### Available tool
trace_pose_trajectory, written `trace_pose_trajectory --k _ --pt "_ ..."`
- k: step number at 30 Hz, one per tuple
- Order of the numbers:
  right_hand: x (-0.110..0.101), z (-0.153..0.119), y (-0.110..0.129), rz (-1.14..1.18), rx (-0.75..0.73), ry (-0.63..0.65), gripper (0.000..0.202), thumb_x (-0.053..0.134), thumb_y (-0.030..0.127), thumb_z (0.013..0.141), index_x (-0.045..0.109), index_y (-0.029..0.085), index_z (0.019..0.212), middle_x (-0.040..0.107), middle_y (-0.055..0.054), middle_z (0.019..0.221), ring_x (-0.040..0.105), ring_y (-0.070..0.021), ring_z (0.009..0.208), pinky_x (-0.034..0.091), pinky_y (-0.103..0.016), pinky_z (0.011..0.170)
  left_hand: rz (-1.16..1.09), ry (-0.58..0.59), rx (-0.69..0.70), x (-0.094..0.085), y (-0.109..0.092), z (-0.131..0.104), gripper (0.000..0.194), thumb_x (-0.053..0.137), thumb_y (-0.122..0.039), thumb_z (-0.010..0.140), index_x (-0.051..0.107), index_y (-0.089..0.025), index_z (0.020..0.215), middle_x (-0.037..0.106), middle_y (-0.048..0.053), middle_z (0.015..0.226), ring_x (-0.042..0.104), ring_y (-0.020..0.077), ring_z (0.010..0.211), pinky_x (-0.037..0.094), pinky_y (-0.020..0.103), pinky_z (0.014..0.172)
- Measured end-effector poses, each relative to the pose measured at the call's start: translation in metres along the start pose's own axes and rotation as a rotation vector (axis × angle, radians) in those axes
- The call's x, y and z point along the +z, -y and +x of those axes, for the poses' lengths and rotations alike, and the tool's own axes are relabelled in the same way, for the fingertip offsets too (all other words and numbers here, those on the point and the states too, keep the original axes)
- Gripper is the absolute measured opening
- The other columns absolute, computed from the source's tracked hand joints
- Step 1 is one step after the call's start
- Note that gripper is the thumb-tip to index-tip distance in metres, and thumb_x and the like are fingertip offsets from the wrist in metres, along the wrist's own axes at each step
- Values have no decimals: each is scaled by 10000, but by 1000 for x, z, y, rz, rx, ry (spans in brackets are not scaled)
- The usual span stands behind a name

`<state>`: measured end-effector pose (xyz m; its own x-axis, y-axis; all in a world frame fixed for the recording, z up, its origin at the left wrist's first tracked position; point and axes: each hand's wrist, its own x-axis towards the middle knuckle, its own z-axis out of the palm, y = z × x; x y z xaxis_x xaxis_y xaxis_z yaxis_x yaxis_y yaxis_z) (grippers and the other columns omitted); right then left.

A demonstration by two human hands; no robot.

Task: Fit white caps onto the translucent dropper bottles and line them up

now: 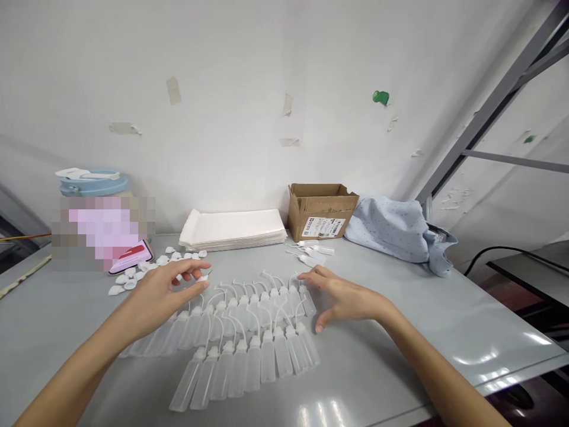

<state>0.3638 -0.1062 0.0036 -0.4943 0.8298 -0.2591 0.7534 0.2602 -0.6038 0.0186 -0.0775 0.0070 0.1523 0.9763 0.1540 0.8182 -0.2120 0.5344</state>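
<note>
My left hand (171, 290) is over the left part of the rows, with a small white cap (203, 278) pinched between its thumb and fingertips. My right hand (342, 296) is at the right end of the back row, its thumb and fingers apart and its fingertips beside the last tube's thin stem. Two rows of translucent plastic tubes lie side by side on the table: a front row (240, 370) and a back row (191, 329), partly hidden by my left hand. Each visible tube has a white neck and a thin curved white stem. More white caps (130, 284) are scattered beyond my left hand.
A few loose tubes (311, 258) lie before an open cardboard box (323, 207). A white paper stack (235, 228) stands by the wall. Light blue cloth (391, 228) is bunched at right. A phone (136, 258) leans by a blue-lidded container (93, 182) on the grey table (377, 367).
</note>
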Motion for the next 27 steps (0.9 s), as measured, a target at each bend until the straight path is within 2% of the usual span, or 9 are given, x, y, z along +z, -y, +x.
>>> trace_pose_trajectory --k 5,8,12,14,16,18,21,24,27 --pt "1 1 -1 -20 8 -27 573 681 380 728 499 216 1246 493 -68 1082 521 -228 934 445 -379 832 1 13 10 0 5 1 465 525 -606 756 678 -271 1040 676 43 946 589 235 788 489 314 673" --pt "-8 -4 -4 40 12 -170 529 659 308 728 497 216 1223 528 -47 980 527 -220 886 437 -370 800 -18 1 9 -1 3 1 467 533 -607 757 679 -268 1043 675 38 913 597 231 774 490 307 658" --pt "-11 -5 -2 299 -35 -389 537 516 162 760 376 245 1272 530 -30 984 505 -160 754 413 -326 704 -201 5 -45 -2 -6 -3 488 564 -605 751 650 -273 1098 669 26 934 619 233 844 505 305 707" --pt "-5 -1 5 482 -107 -429 487 455 124 758 384 258 1221 521 -16 968 486 -140 723 388 -306 674 -348 8 -70 0 -15 -7 507 599 -593 739 627 -284 1140 659 24 1027 610 241 952 506 302 770" --pt "5 4 13 650 -164 -438 435 433 101 739 415 261 1143 499 13 857 454 -129 690 358 -285 640 -457 34 -72 4 -25 -12 510 618 -577 741 611 -292 1163 647 23 1080 588 240 1009 495 297 806" --pt "16 9 23 776 -188 -439 366 453 114 747 433 260 1082 451 42 750 393 -116 629 319 -261 592 -526 97 -43 11 -37 -18 462 598 -558 775 619 -280 1143 654 26 1024 586 223 965 478 297 821" --pt "29 12 37 928 -169 -405 191 513 275 844 452 252 1024 416 56 687 352 -102 585 266 -229 525 -662 183 1 23 -58 -28 392 556 -525 825 630 -254 1099 634 21 867 577 185 816 472 279 745" --pt "38 11 47 1030 -154 -409 215 592 395 835 472 220 867 329 90 583 267 -70 497 195 -211 468 -809 228 -8 35 -77 -37 329 588 -496 815 655 -239 1009 601 13 811 553 165 757 456 260 689" --pt "41 10 54 1151 -143 -331 322 602 418 824 417 194 687 272 101 536 183 -51 464 138 -209 440 -979 231 -117 46 -90 -44 283 655 -461 772 664 -244 955 605 8 858 563 163 809 453 262 753"
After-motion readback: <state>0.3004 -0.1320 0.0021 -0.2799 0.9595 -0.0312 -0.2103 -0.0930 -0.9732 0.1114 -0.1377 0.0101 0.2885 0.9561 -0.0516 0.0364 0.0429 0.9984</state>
